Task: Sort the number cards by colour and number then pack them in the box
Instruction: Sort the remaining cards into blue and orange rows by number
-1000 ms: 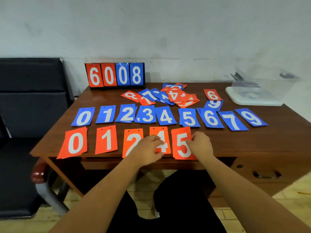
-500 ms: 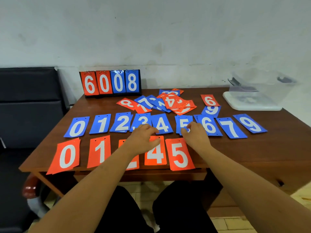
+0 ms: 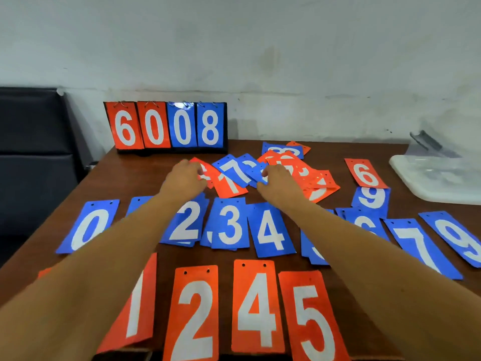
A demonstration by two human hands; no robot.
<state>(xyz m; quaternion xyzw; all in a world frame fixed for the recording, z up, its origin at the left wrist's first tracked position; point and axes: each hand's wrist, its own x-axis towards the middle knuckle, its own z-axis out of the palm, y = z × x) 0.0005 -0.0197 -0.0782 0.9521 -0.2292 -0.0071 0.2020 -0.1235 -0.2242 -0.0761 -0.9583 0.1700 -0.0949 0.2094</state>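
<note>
Left hand and right hand reach the mixed card pile, centre frame; grips cannot be told (motion blur).

A black chair stands left of the wooden table.

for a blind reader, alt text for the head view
A left hand and right hand on a jumbled pile of orange and blue number cards. Nearer, a blue row and an orange row lie in number order; clear box far right.
</note>
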